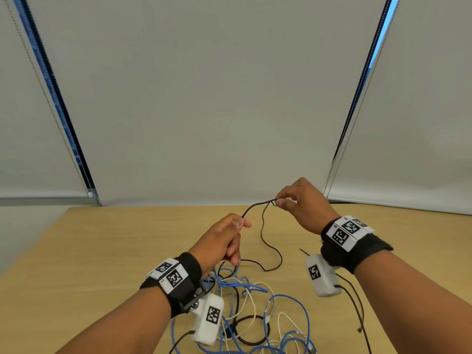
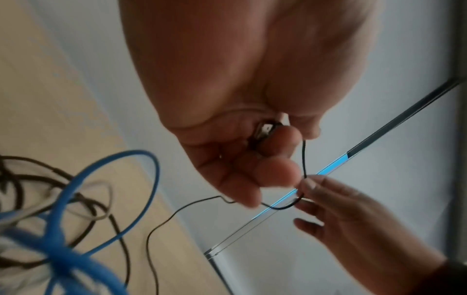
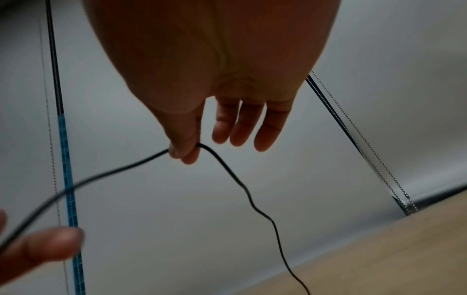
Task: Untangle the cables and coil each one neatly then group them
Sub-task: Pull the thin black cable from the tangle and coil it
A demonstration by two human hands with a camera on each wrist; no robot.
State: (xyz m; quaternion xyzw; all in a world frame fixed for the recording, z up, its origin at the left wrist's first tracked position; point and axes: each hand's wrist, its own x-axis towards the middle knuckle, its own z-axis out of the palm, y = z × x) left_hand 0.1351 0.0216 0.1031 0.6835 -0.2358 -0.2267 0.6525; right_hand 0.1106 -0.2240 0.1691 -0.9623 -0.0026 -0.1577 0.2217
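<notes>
A thin black cable (image 1: 265,241) runs from my left hand (image 1: 229,238) up to my right hand (image 1: 281,200) and then droops back to the table. The left hand grips the cable's metal plug end (image 2: 265,130) in curled fingers. The right hand (image 3: 184,153) pinches the black cable (image 3: 227,171) between thumb and forefinger, its other fingers loose. Both hands hover above the wooden table (image 1: 102,251). A tangle of blue cables (image 1: 255,287), white cables (image 1: 255,310) and black cables lies on the table under my left wrist.
Blue cable loops (image 2: 76,199) hang close under the left wrist. Another black cable (image 1: 357,310) trails along the table at the right. Grey roller blinds (image 1: 229,98) with bead chains stand behind the table's far edge.
</notes>
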